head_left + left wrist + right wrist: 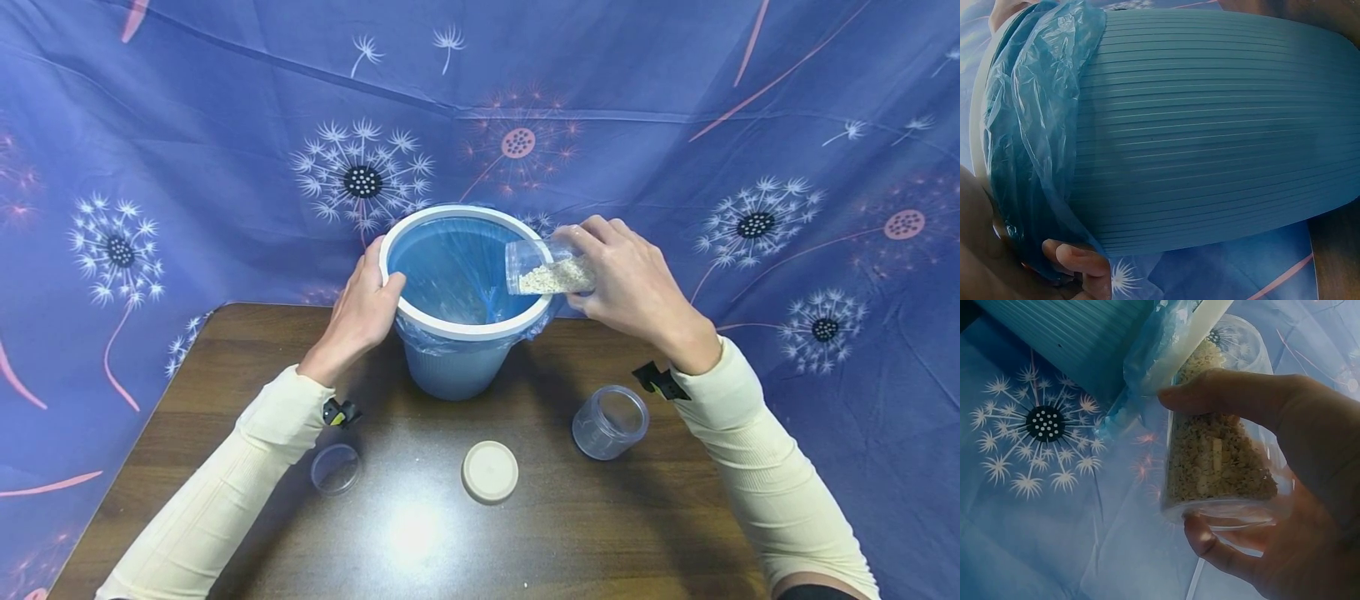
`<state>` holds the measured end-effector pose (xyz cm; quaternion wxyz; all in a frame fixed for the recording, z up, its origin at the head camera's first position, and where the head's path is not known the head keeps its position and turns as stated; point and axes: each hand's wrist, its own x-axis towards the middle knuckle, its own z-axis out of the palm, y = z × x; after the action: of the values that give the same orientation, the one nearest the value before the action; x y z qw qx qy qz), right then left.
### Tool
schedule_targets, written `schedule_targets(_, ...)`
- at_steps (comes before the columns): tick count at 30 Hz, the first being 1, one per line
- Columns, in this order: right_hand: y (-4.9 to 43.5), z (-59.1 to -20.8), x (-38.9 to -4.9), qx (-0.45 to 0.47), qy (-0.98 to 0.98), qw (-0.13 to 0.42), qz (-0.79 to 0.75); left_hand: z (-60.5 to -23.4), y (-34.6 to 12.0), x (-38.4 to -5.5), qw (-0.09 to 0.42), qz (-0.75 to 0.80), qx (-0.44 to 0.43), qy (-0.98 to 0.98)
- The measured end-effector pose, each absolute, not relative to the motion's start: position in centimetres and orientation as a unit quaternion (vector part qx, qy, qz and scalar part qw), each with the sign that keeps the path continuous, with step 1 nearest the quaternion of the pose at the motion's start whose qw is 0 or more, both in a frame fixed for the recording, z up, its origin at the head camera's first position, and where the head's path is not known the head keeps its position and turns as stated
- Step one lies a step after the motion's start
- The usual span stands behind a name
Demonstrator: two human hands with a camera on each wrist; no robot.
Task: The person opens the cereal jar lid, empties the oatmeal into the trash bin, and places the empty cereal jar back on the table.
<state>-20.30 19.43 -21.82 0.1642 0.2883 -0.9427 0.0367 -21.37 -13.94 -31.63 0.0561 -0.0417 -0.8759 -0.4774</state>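
Note:
A blue ribbed trash can (456,371) with a white rim stands at the back of the table, lined with a thin blue plastic bag (1044,112). My left hand (363,304) grips the can's rim on its left side, thumb over the edge and fingers outside. In my right hand (626,271) a clear plastic jar (525,254) lies on its side, its open mouth over the can's right rim. Pale flakes (1216,459) rest along the jar's lower side. In the right wrist view, my thumb and fingers wrap the jar near its base.
On the wooden table (405,567) stands an open clear jar (609,423) at the right. A cream round lid (490,472) lies near the middle, and a clear round lid (335,469) is by the left forearm. Behind hangs a blue dandelion-print cloth (600,67).

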Motion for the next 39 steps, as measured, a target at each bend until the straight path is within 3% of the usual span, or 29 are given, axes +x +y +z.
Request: schedule_targets(39,19.19,-21.70,-20.57,0.308,-0.934,0.177,0.030,-31.69,-13.96,-21.36,0.055,-0.472,-0.042,-0.879)
